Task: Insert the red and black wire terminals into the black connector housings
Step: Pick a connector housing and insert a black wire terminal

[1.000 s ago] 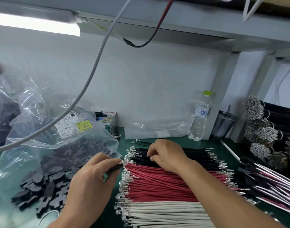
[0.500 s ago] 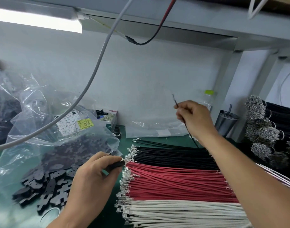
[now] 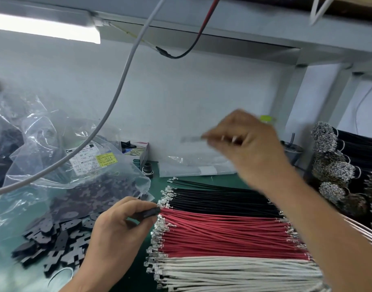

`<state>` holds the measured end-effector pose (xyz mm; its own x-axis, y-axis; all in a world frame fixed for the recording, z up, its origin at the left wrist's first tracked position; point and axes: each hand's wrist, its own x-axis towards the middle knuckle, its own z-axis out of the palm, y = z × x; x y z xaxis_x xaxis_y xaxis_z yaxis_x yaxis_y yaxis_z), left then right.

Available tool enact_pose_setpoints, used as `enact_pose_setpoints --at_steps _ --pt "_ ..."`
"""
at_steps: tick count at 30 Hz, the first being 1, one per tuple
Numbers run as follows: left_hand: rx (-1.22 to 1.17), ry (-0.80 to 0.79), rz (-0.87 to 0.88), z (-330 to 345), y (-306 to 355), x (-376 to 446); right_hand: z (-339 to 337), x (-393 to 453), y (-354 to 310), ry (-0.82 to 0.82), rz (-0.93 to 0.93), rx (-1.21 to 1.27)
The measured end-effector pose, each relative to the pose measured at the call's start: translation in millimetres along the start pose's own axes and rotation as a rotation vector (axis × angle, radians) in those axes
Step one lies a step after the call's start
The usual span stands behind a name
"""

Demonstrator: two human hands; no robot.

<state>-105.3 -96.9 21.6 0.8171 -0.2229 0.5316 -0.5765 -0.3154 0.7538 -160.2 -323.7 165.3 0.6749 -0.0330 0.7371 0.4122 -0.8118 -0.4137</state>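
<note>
Low at the bench's near edge, the left hand pinches a small black plastic connector housing, its long axis running sideways, nose toward the silver terminals. Up above, the right hand is a blur, fingers bunched on what may be a thin wire pointing left. Below lie rows of black wires, red wires and white wires. Left, a clear plastic bag of black parts carries a yellow label, its writing hard to read.
</note>
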Motion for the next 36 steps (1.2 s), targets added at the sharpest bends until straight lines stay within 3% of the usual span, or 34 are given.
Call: enact_pose_setpoints --at_steps 3,10,17,24,36 --pt "-0.072 -0.008 0.006 0 5 -1 27 -59 3 -0.162 -0.046 -0.091" --pt "-0.112 -0.1 0.014 5 10 -5 52 -110 23 -0.122 -0.05 -0.041" --pt "-0.153 -0.115 0.027 8 11 -9 49 -115 28 -0.071 -0.035 -0.087" --pt "-0.146 -0.133 0.035 8 11 -11 54 -117 26 -0.145 -0.087 -0.185" --pt "-0.211 -0.225 -0.004 3 14 -11 62 -119 22 -0.169 -0.057 -0.119"
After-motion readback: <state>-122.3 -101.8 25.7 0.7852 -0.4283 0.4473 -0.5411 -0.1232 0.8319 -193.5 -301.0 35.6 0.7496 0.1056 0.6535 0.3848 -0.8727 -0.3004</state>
